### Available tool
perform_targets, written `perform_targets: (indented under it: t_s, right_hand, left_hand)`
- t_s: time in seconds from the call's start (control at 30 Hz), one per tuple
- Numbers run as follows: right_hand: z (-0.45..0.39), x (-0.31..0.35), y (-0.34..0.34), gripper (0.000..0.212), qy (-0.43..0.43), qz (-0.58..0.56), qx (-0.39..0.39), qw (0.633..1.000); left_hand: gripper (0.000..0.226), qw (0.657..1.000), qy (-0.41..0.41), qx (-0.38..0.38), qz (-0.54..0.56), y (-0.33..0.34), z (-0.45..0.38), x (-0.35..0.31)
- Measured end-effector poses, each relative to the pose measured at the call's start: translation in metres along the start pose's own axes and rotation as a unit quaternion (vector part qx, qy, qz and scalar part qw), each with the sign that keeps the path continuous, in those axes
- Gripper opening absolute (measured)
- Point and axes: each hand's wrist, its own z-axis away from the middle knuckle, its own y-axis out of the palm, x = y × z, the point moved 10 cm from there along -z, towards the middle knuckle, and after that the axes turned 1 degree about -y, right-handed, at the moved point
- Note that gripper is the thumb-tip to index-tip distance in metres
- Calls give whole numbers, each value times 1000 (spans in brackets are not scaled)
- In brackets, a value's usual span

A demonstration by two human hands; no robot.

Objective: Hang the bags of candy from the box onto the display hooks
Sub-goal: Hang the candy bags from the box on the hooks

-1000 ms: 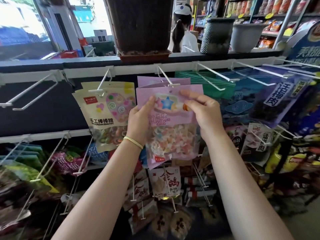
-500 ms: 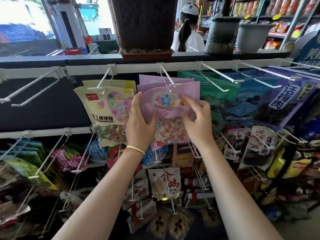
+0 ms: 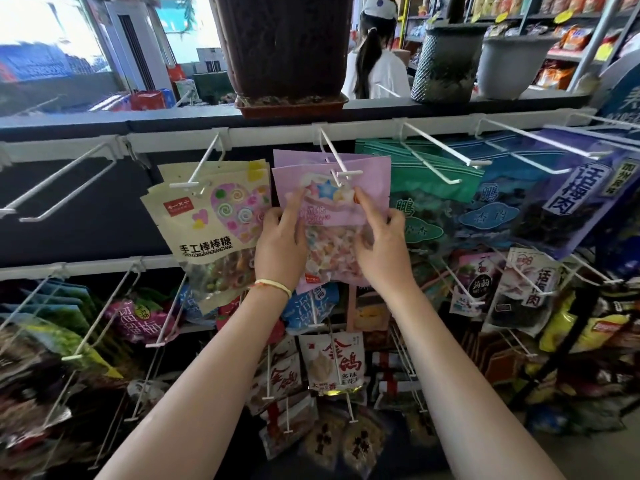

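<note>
A pink bag of star candy (image 3: 329,216) hangs at the front of a white display hook (image 3: 337,161) on the top rail, with more pink bags behind it. My left hand (image 3: 282,244) holds the bag's left side, thumb on its front. My right hand (image 3: 381,244) grips its right side, fingers reaching toward the star print. The hook's tip shows just above the star. The box is not in view.
Cream lollipop bags (image 3: 211,220) hang on the hook to the left; green and blue bags (image 3: 433,199) hang to the right. Bare hooks (image 3: 59,181) stick out at far left. Plant pots (image 3: 284,46) stand on the ledge above. A person (image 3: 374,64) stands behind the rack.
The pink bag went from being held in front of the hook to sitting on it. Both hands slid lower along the bag's sides.
</note>
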Motion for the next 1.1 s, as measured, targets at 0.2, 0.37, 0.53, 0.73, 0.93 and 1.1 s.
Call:
perform_targets:
  t_s: [0.2, 0.37, 0.53, 0.73, 0.93, 1.1]
  right_hand:
    - [40, 12, -16, 46, 22, 73, -170, 982]
    - [76, 41, 39, 23, 43, -24, -37, 998]
    - [122, 104, 143, 25, 72, -58, 133, 987]
    - [178, 270, 295, 35, 39, -95, 200, 974]
    - [254, 461, 462, 38, -20, -150, 315, 937]
    - [297, 572, 575, 25, -36, -180, 364, 913]
  left_hand:
    - [52, 986, -26, 148, -74, -6, 35, 13]
    - [21, 958, -63, 271, -69, -42, 79, 60]
    - [19, 919, -142, 366, 39, -104, 125, 143]
    - [18, 931, -223, 274, 90, -282, 177, 287]
    - [18, 930, -301, 198, 69, -476, 237, 439]
    - [14, 930, -351, 84, 63, -611, 277, 552]
